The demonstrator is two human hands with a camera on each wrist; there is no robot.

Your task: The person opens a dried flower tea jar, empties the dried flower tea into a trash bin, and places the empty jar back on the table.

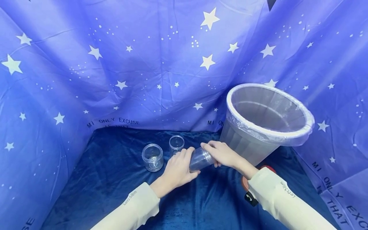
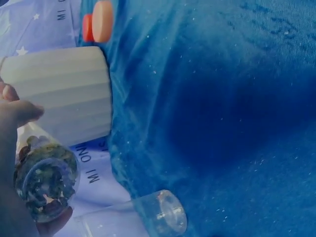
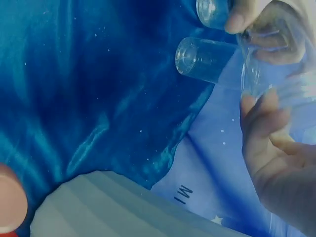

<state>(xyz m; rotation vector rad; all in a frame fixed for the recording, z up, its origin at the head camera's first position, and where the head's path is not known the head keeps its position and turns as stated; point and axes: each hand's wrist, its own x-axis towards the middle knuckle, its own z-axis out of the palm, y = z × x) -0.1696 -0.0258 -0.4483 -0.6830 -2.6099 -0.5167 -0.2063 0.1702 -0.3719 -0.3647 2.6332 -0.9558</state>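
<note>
Held between both hands, a clear jar [image 1: 199, 159] lies tilted on its side above the blue cloth. My left hand [image 1: 179, 166] grips its lower left end, with the thumb underneath. At the upper right, ringed end, my right hand [image 1: 222, 154] holds it with fingers and thumb around the edge. The right wrist view shows the jar [image 3: 254, 74] as see-through, with fingers of the right hand [image 3: 276, 153] against it. Just left of the hands stand a wide clear jar [image 1: 152, 158] and a narrower clear jar [image 1: 176, 142], the latter partly behind my left hand.
A large pale bin [image 1: 250, 147] with a plastic-lined rim stands at the right, close behind the right hand. Orange and red round pieces [image 2: 102, 22] lie beside it, partly under the right forearm, near a small black object [image 1: 251, 198]. Star-printed curtains [image 1: 161, 64] enclose the cloth.
</note>
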